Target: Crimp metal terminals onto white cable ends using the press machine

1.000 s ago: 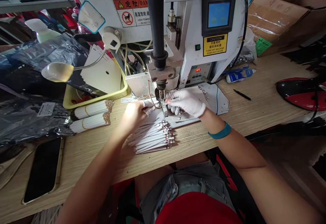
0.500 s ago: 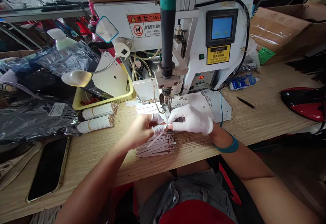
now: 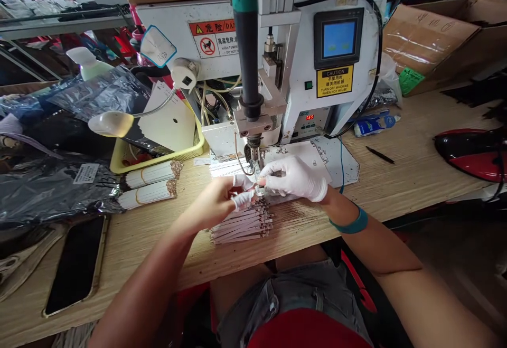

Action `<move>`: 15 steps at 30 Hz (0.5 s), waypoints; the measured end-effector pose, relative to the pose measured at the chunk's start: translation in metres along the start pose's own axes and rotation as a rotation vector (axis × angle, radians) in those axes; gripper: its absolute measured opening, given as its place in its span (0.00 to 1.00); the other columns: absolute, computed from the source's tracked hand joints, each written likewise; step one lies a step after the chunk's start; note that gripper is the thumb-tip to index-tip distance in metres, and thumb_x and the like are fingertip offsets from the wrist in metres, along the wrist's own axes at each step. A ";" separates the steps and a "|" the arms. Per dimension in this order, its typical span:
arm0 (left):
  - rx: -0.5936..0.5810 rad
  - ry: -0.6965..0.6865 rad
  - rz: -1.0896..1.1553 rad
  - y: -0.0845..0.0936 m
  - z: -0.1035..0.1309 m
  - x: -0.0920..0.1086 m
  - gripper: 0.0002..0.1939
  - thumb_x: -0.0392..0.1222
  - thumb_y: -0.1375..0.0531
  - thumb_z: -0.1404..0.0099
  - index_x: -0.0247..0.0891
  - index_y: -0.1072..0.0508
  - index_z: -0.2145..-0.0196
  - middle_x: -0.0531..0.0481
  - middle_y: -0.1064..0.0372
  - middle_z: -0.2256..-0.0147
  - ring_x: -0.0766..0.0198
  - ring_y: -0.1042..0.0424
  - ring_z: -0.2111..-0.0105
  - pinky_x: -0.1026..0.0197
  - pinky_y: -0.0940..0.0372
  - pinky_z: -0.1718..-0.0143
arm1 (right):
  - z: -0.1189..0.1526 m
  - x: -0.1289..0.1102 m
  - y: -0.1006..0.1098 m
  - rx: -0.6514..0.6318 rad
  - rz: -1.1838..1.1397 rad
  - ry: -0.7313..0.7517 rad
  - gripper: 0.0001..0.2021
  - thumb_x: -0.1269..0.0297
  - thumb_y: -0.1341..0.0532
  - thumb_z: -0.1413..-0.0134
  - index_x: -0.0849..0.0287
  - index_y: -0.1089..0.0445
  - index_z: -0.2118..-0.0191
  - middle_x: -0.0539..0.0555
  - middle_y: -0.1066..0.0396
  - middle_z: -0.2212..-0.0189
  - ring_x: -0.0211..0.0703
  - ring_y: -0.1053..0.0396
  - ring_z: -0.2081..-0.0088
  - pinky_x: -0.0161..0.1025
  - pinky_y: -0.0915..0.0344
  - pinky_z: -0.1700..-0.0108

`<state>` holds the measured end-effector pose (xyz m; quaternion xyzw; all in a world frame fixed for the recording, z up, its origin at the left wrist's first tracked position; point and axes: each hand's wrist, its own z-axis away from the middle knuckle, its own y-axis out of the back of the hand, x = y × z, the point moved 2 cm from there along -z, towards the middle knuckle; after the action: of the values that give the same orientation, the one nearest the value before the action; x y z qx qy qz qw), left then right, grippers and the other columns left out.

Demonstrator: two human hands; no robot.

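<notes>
My left hand [image 3: 222, 200], with white covers on the thumb and forefinger, is just left of the machine's tip. Its thumb and forefinger are a little apart, and no strip shows between them. My right hand [image 3: 293, 179], in a white glove with bare fingertips, pinches at the tip; what it holds is too small to make out. Above both hands stands the soldering machine's head [image 3: 253, 142]. Below them lies a fanned pile of thin white strips [image 3: 240, 224] with small pieces at their right ends. A white plate [image 3: 295, 160] with scattered small bits lies behind the right hand.
Banded bundles of white strips [image 3: 152, 192] lie at left, beside a yellow basket [image 3: 158, 161] and a phone [image 3: 77, 263]. A bendable lamp [image 3: 111, 123] reaches over the basket. At right are a black pen [image 3: 379, 154], a red-black iron [image 3: 471, 155] and a cardboard box [image 3: 431, 47].
The pale strip that slanted down from my fingers no longer shows in my hands. My left fingertips have moved slightly apart from my right ones. The whole view has shifted a little.
</notes>
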<state>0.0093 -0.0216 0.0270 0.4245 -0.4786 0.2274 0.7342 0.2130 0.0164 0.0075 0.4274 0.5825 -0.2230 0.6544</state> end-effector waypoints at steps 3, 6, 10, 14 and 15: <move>0.145 0.032 -0.249 0.016 -0.003 -0.016 0.13 0.49 0.42 0.38 0.35 0.26 0.66 0.47 0.27 0.69 0.61 0.30 0.68 0.60 0.35 0.66 | -0.004 0.009 0.009 0.031 -0.060 -0.091 0.10 0.61 0.37 0.45 0.64 0.26 0.65 0.49 0.31 0.80 0.32 0.37 0.83 0.31 0.39 0.84; 0.215 0.038 -0.470 0.033 -0.007 -0.029 0.13 0.47 0.43 0.38 0.36 0.25 0.65 0.45 0.26 0.64 0.58 0.29 0.64 0.59 0.36 0.62 | -0.008 0.017 0.018 0.092 -0.139 -0.133 0.07 0.66 0.38 0.47 0.64 0.28 0.64 0.51 0.31 0.77 0.33 0.35 0.81 0.31 0.36 0.83; 0.317 -0.047 -0.453 0.035 -0.012 -0.030 0.11 0.45 0.43 0.40 0.35 0.26 0.64 0.44 0.28 0.58 0.59 0.30 0.62 0.60 0.37 0.62 | -0.012 0.026 0.014 -0.008 -0.320 -0.149 0.07 0.67 0.36 0.49 0.64 0.28 0.64 0.51 0.31 0.75 0.33 0.34 0.79 0.28 0.36 0.84; 0.239 0.085 -0.127 0.019 -0.018 -0.029 0.11 0.47 0.41 0.41 0.35 0.29 0.71 0.53 0.35 0.76 0.67 0.39 0.76 0.65 0.44 0.74 | -0.016 0.032 0.003 -0.082 -0.521 -0.228 0.07 0.66 0.35 0.50 0.65 0.28 0.65 0.52 0.31 0.74 0.31 0.36 0.79 0.25 0.41 0.87; 0.217 0.106 -0.057 0.015 -0.020 -0.030 0.11 0.47 0.40 0.42 0.35 0.30 0.72 0.54 0.37 0.77 0.68 0.41 0.77 0.65 0.46 0.76 | -0.017 0.034 0.000 -0.087 -0.560 -0.252 0.07 0.67 0.35 0.50 0.65 0.28 0.65 0.52 0.31 0.74 0.31 0.36 0.79 0.25 0.42 0.87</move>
<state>-0.0048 0.0057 0.0025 0.5024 -0.3995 0.2787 0.7144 0.2107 0.0374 -0.0237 0.1909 0.6011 -0.4208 0.6521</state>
